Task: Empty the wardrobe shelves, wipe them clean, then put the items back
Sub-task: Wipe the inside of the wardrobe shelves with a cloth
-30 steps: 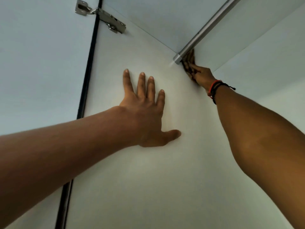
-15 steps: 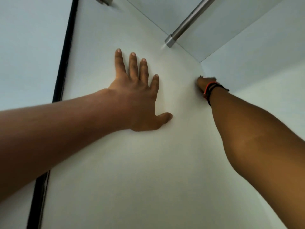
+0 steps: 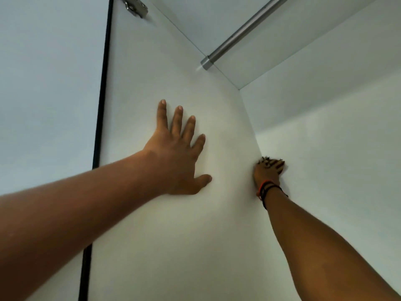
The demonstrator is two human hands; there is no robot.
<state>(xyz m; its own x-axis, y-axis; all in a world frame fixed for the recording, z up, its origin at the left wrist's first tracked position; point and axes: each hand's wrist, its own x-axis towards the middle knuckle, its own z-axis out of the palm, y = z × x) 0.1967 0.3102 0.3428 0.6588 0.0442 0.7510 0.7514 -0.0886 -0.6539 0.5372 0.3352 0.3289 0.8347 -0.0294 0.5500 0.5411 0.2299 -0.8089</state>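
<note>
I look up into a bare white wardrobe compartment. My left hand (image 3: 178, 153) lies flat and spread on the left side panel (image 3: 173, 246), holding nothing. My right hand (image 3: 268, 170) presses a small dark patterned cloth (image 3: 269, 160) into the inner corner where the side panel meets the back panel (image 3: 336, 170). Only the cloth's frayed edge shows past my fingers. Red and black bands circle my right wrist.
A metal hanging rail (image 3: 243, 33) runs from its socket on the side panel toward the upper right, under the top panel (image 3: 195, 16). A door hinge (image 3: 134, 6) sits at the top left beside the open door (image 3: 47, 83).
My right hand with the cloth has slid down the inner corner from just under the rail's socket. My left hand stays flat on the side panel. The view has tilted.
</note>
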